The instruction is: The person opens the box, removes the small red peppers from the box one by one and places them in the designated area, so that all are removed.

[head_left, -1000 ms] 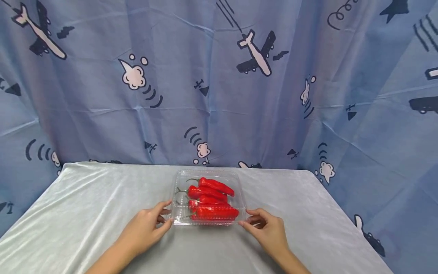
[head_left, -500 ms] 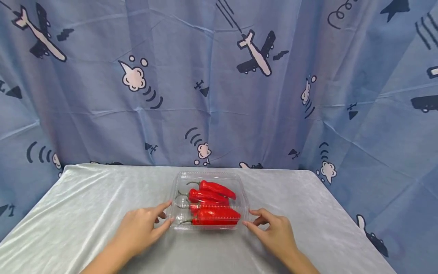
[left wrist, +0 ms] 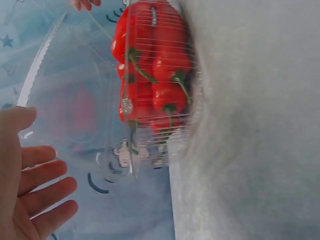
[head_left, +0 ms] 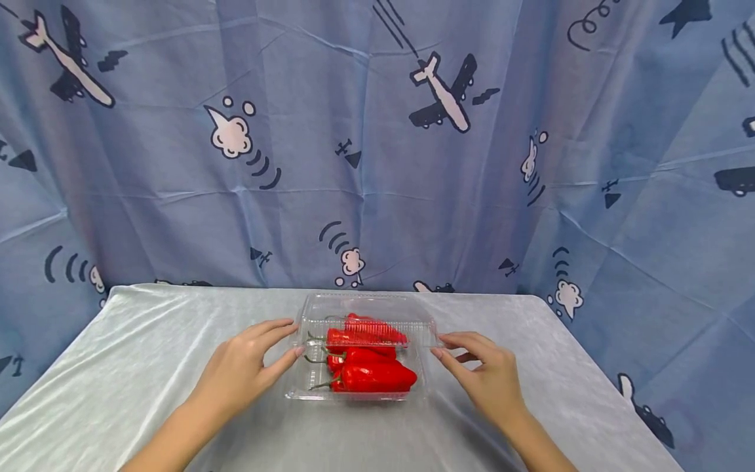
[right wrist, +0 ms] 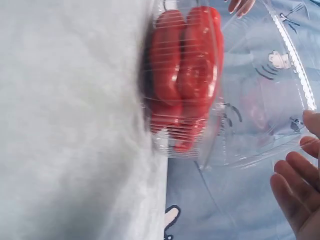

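Could lose one corner of the clear lid (head_left: 419, 333) through an uneven pinch, dropping it back over the red peppers (head_left: 377, 378); could drag or tip the clear box (head_left: 307, 396), set on the pale tablecloth (head_left: 177, 328), by pulling too hard; pinching opposite lid corners between thumb and fingertip with left hand (head_left: 238, 367) and right hand (head_left: 492, 377) alike, with the left's other fingers spread apart; compared with half a second ago, higher at the lid's front edge, leaving the nearest peppers uncovered
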